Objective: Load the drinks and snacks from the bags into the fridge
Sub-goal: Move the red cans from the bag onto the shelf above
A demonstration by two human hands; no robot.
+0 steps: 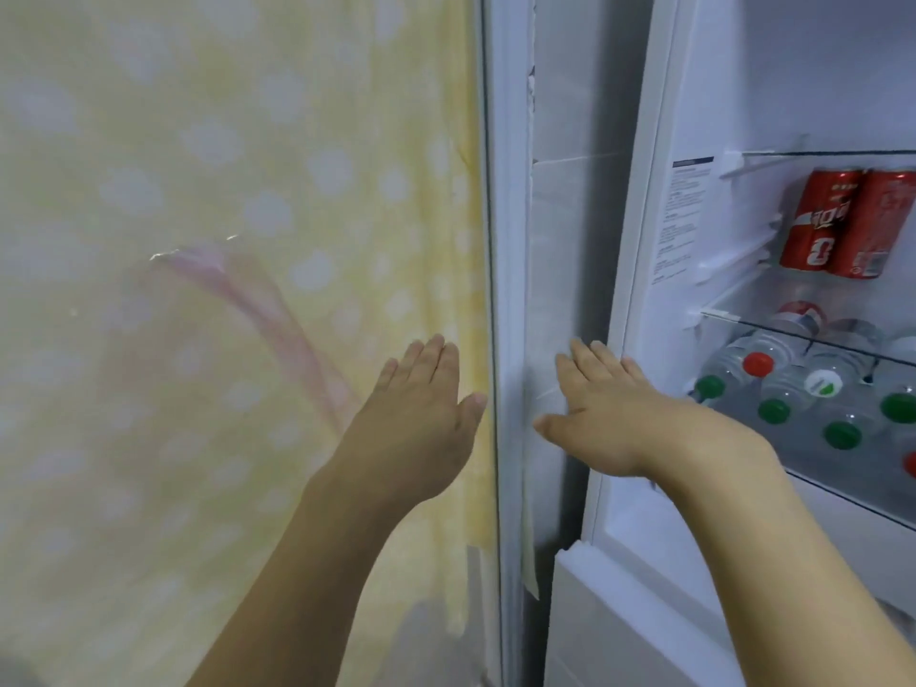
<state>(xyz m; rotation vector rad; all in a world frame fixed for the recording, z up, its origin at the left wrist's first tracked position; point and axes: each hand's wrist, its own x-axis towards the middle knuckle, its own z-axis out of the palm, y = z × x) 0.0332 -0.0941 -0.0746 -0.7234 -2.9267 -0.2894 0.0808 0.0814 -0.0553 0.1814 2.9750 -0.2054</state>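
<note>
My left hand [421, 404] and right hand [609, 414] are empty, fingers flat. Cans [842, 223] and bottles [793, 389] already fill the fridge [659, 240] shelves; loading looks nearly done.

Soft even light, brighter fridge interior [818, 81], overall blur, edge distortion

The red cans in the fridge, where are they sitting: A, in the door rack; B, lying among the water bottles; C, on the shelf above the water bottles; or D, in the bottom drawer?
C: the two red cans stand upright on a glass shelf, and the water bottles with green and red caps lie on the level just below it.
</note>
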